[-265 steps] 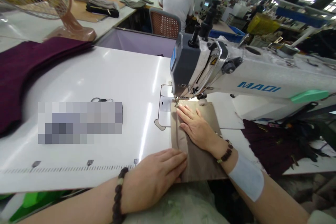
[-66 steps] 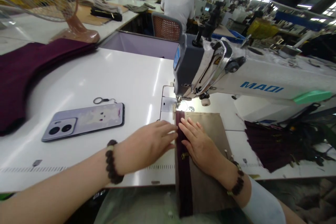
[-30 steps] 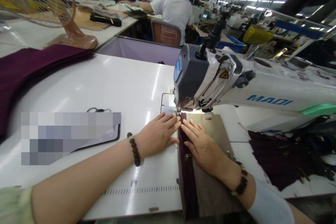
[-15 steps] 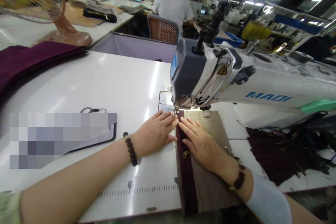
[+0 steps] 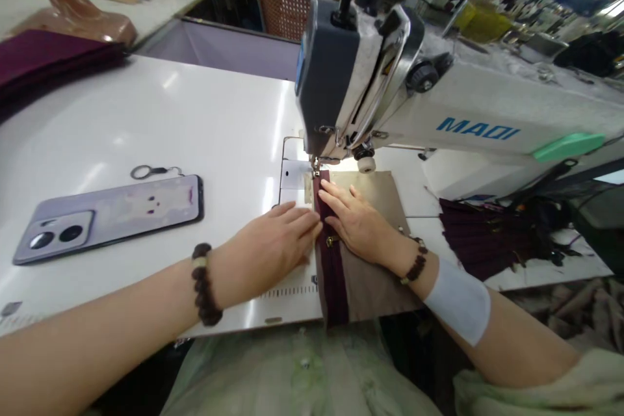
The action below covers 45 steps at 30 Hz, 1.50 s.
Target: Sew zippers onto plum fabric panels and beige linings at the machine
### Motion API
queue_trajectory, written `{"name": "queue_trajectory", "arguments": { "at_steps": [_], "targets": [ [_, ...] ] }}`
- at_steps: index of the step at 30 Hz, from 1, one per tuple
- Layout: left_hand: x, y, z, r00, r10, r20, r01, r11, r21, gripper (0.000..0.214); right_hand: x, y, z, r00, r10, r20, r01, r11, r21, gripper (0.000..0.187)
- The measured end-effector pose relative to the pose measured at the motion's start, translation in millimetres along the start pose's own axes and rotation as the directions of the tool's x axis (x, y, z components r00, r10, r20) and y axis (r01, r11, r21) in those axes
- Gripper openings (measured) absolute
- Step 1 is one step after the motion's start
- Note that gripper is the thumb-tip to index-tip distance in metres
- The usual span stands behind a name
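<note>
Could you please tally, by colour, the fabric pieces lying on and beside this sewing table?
Maroon: 3 – the zipper strip, the folded stack, the heap at the right.
Tan: 1 – the panel under the right hand.
Total: 4.

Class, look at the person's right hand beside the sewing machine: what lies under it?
Under the right hand lies tan fabric with a maroon zipper strip along its left edge; a brass zipper pull shows beside the palm. What lies beneath the fabric is hidden.
</note>
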State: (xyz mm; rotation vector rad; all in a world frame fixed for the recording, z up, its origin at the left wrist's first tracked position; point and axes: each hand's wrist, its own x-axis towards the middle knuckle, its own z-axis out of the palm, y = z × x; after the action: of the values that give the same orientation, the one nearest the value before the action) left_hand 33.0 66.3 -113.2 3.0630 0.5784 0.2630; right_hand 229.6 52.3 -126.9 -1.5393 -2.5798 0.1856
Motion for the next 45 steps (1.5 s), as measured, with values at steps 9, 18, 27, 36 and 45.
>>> {"name": "queue_trajectory", "arguments": {
  "at_steps": [9, 18, 27, 36, 45],
  "targets": [
    [-23.8, 69.3, 5.4, 0.939, 0.077, -0.335, -0.122, 0.986, -0.115, 0.037, -0.1, 1.3, -1.5, 0.999, 0.013, -0.030, -0.010, 0.998, 0.070, 0.044],
    [-24.1, 70.3, 10.3, 0.931, 0.049, -0.361, -0.092, 0.991, -0.101, 0.038, -0.4, 2.7, 1.7, 1.000, -0.002, -0.028, 0.003, 0.999, 0.051, 0.045],
    [-26.5, 70.4, 15.4, 0.941, 0.049, -0.334, -0.082, 0.993, -0.087, 0.029, 0.3, 1.9, 0.6, 1.000, -0.009, -0.001, 0.009, 0.999, 0.041, 0.046],
    [-28.1, 69.6, 19.6, 0.956, 0.056, -0.287, -0.084, 0.993, -0.086, 0.025, 1.1, 2.9, 3.6, 1.000, 0.003, -0.016, -0.002, 0.999, 0.044, 0.046],
    [-26.1, 65.1, 8.8, 0.971, 0.099, -0.219, -0.137, 0.977, -0.164, 0.024, 8.4, -1.9, -5.0, 1.000, 0.016, -0.025, -0.014, 0.997, 0.070, 0.042]
  ]
}}
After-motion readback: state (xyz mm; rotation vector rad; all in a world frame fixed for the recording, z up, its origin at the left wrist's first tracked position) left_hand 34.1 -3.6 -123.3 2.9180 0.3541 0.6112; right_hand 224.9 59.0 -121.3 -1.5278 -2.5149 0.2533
